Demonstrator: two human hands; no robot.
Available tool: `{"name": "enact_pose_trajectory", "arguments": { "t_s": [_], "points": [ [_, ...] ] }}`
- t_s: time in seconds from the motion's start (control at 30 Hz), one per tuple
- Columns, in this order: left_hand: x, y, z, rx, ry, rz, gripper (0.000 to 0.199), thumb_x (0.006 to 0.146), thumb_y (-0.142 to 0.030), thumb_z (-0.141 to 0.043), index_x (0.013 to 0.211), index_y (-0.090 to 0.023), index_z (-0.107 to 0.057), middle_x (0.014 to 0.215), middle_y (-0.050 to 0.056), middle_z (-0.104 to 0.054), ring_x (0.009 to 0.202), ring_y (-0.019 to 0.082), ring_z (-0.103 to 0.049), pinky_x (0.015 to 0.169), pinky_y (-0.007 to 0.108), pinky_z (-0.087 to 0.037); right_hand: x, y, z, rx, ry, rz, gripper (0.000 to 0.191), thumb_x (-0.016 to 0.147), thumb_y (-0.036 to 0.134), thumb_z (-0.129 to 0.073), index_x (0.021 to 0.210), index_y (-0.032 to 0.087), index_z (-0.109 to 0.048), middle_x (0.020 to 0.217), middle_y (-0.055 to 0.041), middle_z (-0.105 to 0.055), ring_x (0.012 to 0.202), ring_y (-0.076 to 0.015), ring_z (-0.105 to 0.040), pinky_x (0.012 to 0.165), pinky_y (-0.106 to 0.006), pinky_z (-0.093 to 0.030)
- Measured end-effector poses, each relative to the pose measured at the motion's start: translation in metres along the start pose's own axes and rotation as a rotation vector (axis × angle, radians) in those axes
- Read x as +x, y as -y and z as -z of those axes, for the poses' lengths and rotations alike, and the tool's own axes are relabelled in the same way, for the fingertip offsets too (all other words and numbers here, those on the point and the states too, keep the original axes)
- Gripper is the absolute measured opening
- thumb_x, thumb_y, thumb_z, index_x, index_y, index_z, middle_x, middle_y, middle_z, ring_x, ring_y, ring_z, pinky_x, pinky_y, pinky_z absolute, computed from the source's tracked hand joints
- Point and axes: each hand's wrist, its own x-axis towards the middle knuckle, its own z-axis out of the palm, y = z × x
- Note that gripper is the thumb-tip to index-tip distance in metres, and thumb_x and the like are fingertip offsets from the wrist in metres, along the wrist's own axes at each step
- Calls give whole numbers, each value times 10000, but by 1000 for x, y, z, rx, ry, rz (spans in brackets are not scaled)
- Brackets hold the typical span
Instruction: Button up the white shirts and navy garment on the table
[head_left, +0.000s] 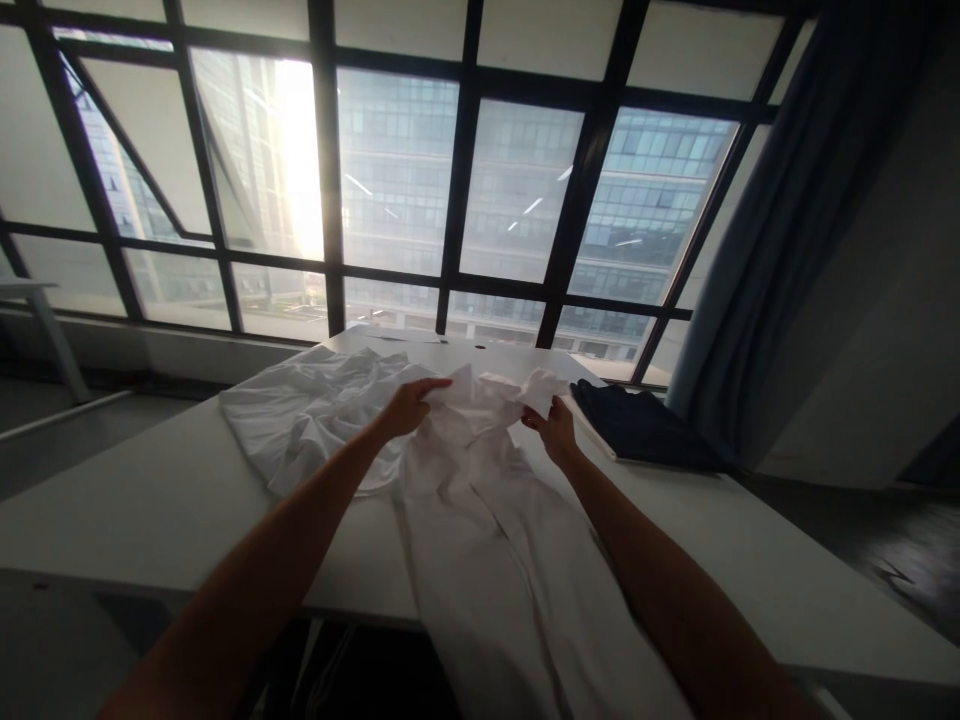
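One pale cloth [472, 520], held two-handed

Softly wrinkled, it runs over the tabletop [705, 520] past the near edge, its far end pinched in the left hand [409, 407] and right hand [553, 428]. Rumpled white fabric [315, 415] spreads leftward; folded dark-blue cloth [645, 427] lies right, near a blue curtain [757, 290]; black-framed windows [397, 180] stand beyond.

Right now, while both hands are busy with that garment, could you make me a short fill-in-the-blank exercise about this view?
1. The person's left hand and right hand hold a long fabric garment coloured ____.
2. A flat, dark navy cloth lies to the ____ of both hands.
3. On the smooth white table, a crumpled white cloth lies to the ____ of the held garment.
4. The large glass window has frames coloured ____.

Missing words: white; right; left; black.
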Motion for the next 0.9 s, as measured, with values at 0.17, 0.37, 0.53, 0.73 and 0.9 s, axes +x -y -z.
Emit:
{"name": "enact_pose_trajectory", "arguments": {
  "t_s": [0.17, 0.37, 0.53, 0.73, 0.9],
  "points": [
    [3, 20, 31, 80, -143, 51, 599, 653, -49, -432, 1185, -115, -700, 1179, 88, -706, 1043, 240, -665, 911, 363, -552, 9, 13, 11, 97, 37, -38, 457, 492, 276, -777, 884, 219, -551, 805, 13, -631, 742, -183, -625, 682, -366, -583],
    [2, 18, 35, 200, -139, 2, 519, 724, -81, -442, 1158, -142, -719, 1127, 73, -725, 994, 226, -679, 908, 345, -544, 15, 26, 25, 126, 139, -53, 511, 463, 234, -821, 893, 236, -546, 681, 63, -604, 644, -157, -613, 662, -342, -577],
    [-2, 25, 40, 469, -160, 62, 491, 762, -85, -456, 1175, -161, -709, 1104, 66, -728, 1048, 239, -649, 973, 365, -509, 18, 29, 38, 134, 107, -70, 510, 508, 256, -824, 921, 234, -525, 667, 50, -623, 653, -180, -654, 653, -327, -558],
    [-8, 11, 13, 818, -83, 30, 402, 827, -135, -503, 1172, -200, -698, 1265, 87, -652, 1173, 271, -572, 1044, 439, -427, -6, 5, 14, -515, 260, 63, 220, 717, 340, -697, 837, 174, -618, 700, -30, -656, 569, -180, -632, 557, -293, -520],
    [-13, 10, -35, 616, 296, -136, 317, 814, -289, -612, 1100, -199, -716, 1049, 82, -722, 1031, 232, -625, 942, 316, -452, -40, -3, -34, -810, 712, 380, 443, 771, 245, -689, 1211, 204, -652, 1233, -98, -636, 894, -208, -662, 853, -324, -513]
  ]
}}
